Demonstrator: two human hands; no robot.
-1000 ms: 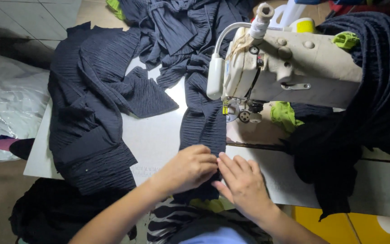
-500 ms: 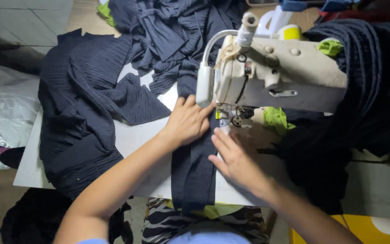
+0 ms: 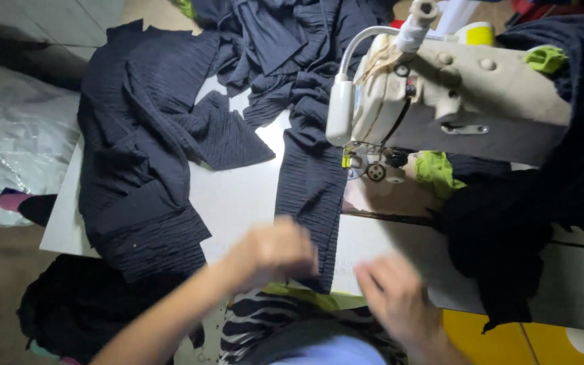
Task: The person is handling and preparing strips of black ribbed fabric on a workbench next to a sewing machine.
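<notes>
Both hands (image 3: 272,251) pulled back, white table (image 3: 245,196), tiled floor (image 3: 62,20)

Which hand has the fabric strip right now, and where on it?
Left hand is at the near end of the dark fabric strip; motion blur hides any actual grip. Right hand looks empty.

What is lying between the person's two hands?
In the head view, the lower end of a dark ribbed fabric strip lies between the left hand and right hand.
</notes>
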